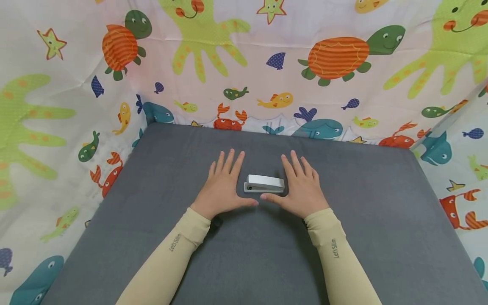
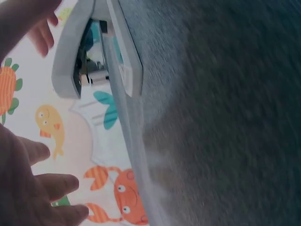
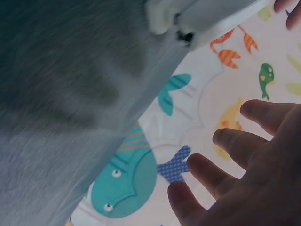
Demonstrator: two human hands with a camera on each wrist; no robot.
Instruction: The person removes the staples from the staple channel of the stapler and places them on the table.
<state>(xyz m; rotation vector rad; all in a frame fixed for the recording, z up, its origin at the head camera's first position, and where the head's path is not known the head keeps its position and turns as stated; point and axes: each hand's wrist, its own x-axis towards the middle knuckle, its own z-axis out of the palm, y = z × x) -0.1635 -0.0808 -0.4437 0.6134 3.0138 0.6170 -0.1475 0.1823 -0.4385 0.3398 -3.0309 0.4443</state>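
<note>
A white stapler [image 1: 264, 183] lies sideways on the grey table, its open front end toward the left. My left hand [image 1: 224, 186] is spread just to its left, fingers straight and pointing away, thumb reaching along the near side. On the other side my right hand [image 1: 303, 186] mirrors it, fingertips close to the stapler's back end. Both thumbs come near each other in front of the stapler. In the left wrist view, the gap between the jaws of the stapler [image 2: 70, 52] shows. The right wrist view has the stapler's hinge end [image 3: 207, 21] at the top. Neither hand holds anything.
The grey table [image 1: 366, 237] extends around both hands. A fabric curtain [image 1: 267, 84] printed with sea animals hangs along the back and both sides. Beige sleeves [image 1: 167, 254] cover both forearms.
</note>
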